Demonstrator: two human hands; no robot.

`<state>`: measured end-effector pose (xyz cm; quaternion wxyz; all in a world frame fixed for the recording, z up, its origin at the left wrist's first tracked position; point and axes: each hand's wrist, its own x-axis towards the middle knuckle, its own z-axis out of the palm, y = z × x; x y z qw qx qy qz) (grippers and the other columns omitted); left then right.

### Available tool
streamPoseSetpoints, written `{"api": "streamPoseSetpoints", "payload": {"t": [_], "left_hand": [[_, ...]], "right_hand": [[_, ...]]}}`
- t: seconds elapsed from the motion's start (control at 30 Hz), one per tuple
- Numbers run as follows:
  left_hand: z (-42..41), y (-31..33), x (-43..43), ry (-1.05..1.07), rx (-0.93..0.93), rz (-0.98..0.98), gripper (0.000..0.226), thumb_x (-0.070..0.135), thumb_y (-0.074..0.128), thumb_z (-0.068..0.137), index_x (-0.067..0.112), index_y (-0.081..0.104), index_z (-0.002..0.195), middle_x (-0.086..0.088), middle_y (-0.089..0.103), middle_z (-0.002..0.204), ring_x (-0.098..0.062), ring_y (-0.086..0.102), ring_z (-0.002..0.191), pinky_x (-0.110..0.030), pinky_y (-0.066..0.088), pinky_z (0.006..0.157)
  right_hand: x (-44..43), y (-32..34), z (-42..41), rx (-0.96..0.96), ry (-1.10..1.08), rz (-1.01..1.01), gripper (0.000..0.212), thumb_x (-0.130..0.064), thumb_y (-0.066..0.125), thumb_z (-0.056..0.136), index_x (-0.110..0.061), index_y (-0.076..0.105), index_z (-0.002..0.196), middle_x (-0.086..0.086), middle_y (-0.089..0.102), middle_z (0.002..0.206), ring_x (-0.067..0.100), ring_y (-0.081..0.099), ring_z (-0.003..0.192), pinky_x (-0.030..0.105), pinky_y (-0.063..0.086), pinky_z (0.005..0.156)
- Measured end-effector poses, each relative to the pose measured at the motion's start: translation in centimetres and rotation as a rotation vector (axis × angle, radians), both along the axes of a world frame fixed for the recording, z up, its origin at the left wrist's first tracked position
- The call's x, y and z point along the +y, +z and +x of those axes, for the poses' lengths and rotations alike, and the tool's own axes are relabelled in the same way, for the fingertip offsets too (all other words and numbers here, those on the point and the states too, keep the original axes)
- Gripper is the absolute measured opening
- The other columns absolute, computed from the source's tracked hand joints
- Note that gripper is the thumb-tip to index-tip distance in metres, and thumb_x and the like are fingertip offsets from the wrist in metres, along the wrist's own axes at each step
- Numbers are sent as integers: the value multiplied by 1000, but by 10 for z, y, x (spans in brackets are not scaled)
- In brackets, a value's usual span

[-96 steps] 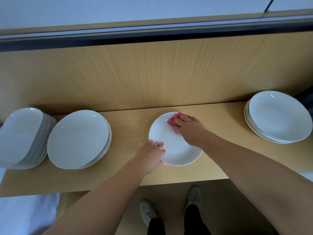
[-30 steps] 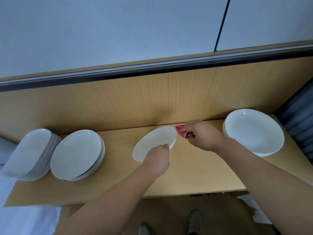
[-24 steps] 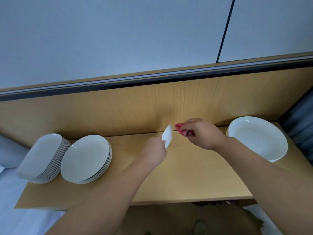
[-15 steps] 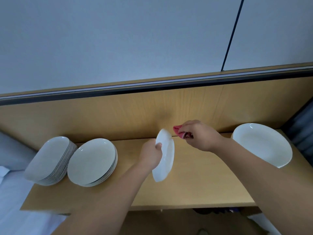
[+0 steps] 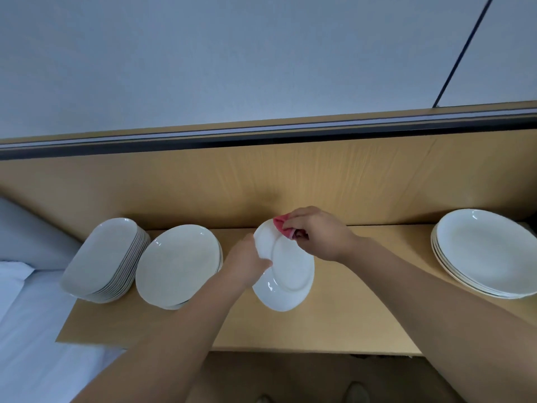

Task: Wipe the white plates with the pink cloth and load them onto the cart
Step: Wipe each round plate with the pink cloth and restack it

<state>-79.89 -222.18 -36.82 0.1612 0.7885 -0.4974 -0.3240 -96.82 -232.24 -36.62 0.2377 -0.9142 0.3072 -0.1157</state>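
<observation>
Wood-grain panelling is rising behind a pale wooden bench [image 5: 334, 324], and a plain grey-blue wall is filling the upper part of the view. Over the middle of the bench, a white plate [image 5: 286, 274] is being held tilted, its underside with the raised foot ring facing the camera and its lower edge hanging close above the wood. The left hand [image 5: 247, 264] is gripping the plate's left rim, fingers curled behind it and thumb lying on the near face. The right hand [image 5: 315, 232] is sitting at the plate's upper right edge, its fingers bunched around a pink cloth [image 5: 283, 228], which is pressing against the top of the rim. The plate is looking glossy and unmarked, oval in this tilt. Left of it, a stack of round white plates [image 5: 177, 263] and a stack of oblong dishes [image 5: 104, 257] are resting on the bench; a third stack [image 5: 488, 254] is sitting well apart at the right end.
</observation>
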Motion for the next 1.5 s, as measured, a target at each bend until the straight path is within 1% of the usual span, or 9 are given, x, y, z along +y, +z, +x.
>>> {"api": "streamPoseSetpoints", "payload": {"t": [0.17, 0.33, 0.6, 0.7, 0.93, 1.03, 1.1, 1.3, 1.5], "left_hand": [[22, -18, 3, 15, 9, 54, 38, 21, 65, 83, 15, 50, 117, 0, 61, 98, -13, 56, 82, -23, 41, 59], [33, -30, 4, 3, 41, 26, 34, 20, 66, 84, 14, 52, 115, 0, 62, 96, -13, 56, 82, -18, 38, 59], [37, -32, 7, 15, 76, -7, 28, 22, 65, 87, 20, 48, 109, 5, 54, 94, -12, 51, 83, -15, 33, 57], [38, -33, 9, 38, 93, 11, 36, 25, 67, 86, 17, 50, 117, 5, 55, 98, -14, 53, 87, -18, 36, 59], [29, -41, 14, 89, 118, 21, 38, 25, 68, 85, 14, 52, 118, 0, 60, 107, -18, 56, 94, -29, 46, 77], [27, -44, 17, 114, 138, 23, 42, 25, 69, 84, 14, 54, 122, -1, 62, 111, -19, 58, 99, -32, 50, 82], [26, -46, 18, 123, 149, 23, 43, 26, 70, 84, 14, 54, 123, 0, 61, 110, -18, 58, 99, -33, 51, 83], [21, -46, 21, 203, 261, 26, 38, 20, 71, 85, 18, 52, 119, 3, 57, 109, -17, 54, 100, -31, 45, 83], [13, -51, 19, 308, 328, 62, 37, 22, 73, 84, 20, 48, 112, 1, 58, 110, -20, 55, 104, -36, 49, 88]], "right_hand": [[0, -28, 45, 12, 55, 7, 39, -3, 49, 87, -22, 65, 118, -8, 57, 131, 24, 46, 122, 41, 48, 92], [-4, -51, 64, 213, 160, -99, 63, -5, 42, 91, -31, 37, 148, -11, 32, 154, 24, 33, 135, 38, 45, 94], [-21, -64, 59, 166, 128, -24, 63, -1, 38, 91, -32, 40, 146, -16, 39, 149, 20, 38, 129, 38, 46, 97], [-26, -72, 51, 160, 57, 64, 62, -1, 38, 92, -29, 39, 147, -11, 43, 147, 21, 40, 128, 35, 43, 102], [-25, -85, 25, 39, -4, 180, 37, 3, 34, 92, -9, 57, 118, -2, 60, 109, 18, 57, 101, 33, 49, 89], [-24, -87, 14, 80, -62, 250, 39, 4, 34, 90, -18, 58, 111, -8, 59, 103, 12, 53, 95, 14, 42, 83], [-21, -88, 6, 127, -128, 327, 43, 3, 35, 91, -18, 58, 119, -7, 62, 111, 10, 53, 101, 1, 33, 79], [-4, -99, -14, 116, -265, 449, 41, -3, 38, 93, -12, 56, 129, -2, 65, 121, 21, 59, 113, 31, 44, 97], [5, -102, -26, 115, -323, 488, 46, -4, 38, 96, -15, 51, 139, -3, 62, 128, 18, 54, 120, 19, 38, 97]]}}
